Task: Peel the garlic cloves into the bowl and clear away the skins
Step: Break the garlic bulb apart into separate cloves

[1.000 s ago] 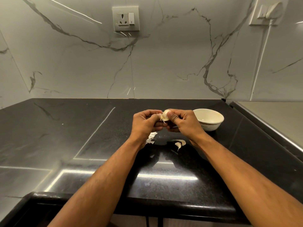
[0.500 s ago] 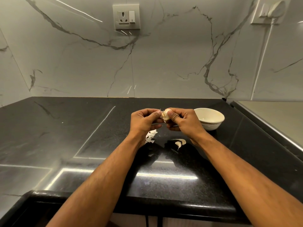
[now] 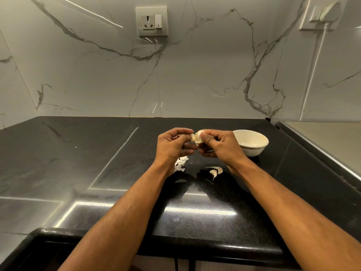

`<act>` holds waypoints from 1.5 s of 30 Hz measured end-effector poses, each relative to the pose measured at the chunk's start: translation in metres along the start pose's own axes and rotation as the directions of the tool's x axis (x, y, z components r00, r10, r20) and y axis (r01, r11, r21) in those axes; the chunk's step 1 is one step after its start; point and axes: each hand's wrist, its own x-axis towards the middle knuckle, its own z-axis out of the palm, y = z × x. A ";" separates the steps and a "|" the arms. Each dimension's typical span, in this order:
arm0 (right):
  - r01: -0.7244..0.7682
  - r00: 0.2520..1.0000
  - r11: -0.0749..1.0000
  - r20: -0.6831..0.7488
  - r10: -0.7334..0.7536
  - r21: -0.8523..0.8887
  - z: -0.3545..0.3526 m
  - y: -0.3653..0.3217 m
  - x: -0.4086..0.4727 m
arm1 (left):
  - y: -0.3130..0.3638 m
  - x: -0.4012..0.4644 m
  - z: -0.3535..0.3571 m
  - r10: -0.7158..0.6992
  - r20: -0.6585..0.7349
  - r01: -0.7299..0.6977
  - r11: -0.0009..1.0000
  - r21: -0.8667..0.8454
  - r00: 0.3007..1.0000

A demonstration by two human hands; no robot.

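Observation:
Above the black countertop (image 3: 97, 163), both hands meet on a pale piece of garlic (image 3: 197, 137). My right hand (image 3: 218, 145) grips it with the thumb pressed on its front. My left hand (image 3: 172, 145) pinches its left side, where a bit of skin sticks out. A white bowl (image 3: 252, 143) stands just right of my right hand; what it holds is hidden. White skins (image 3: 180, 163) lie on the counter under my left wrist. Two unpeeled cloves (image 3: 214, 172) lie below my right hand.
A marble wall backs the counter, with a socket (image 3: 152, 21) at top centre and a plugged-in socket (image 3: 324, 13) with a white cable at top right. A steel-edged raised surface (image 3: 322, 141) borders the counter on the right. The counter's front edge runs near the bottom.
The hands stay together on the garlic, a touch higher than before. My left fingers have shifted slightly on its left side. The skins, the cloves and the bowl lie as they did.

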 end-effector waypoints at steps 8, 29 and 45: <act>0.020 1.000 1.000 -0.007 -0.020 -0.004 0.000 -0.001 -0.001 | 0.000 0.002 0.000 -0.083 0.009 0.083 0.991 -0.103 0.997; 0.044 0.999 0.999 -0.015 -0.044 -0.019 -0.006 -0.003 0.002 | 0.004 0.004 -0.001 -0.228 0.047 0.233 0.949 -0.212 0.973; 0.091 0.978 0.994 -0.192 -0.078 0.059 -0.027 -0.019 0.000 | -0.012 -0.019 0.031 -0.005 0.334 -0.094 0.955 0.282 0.943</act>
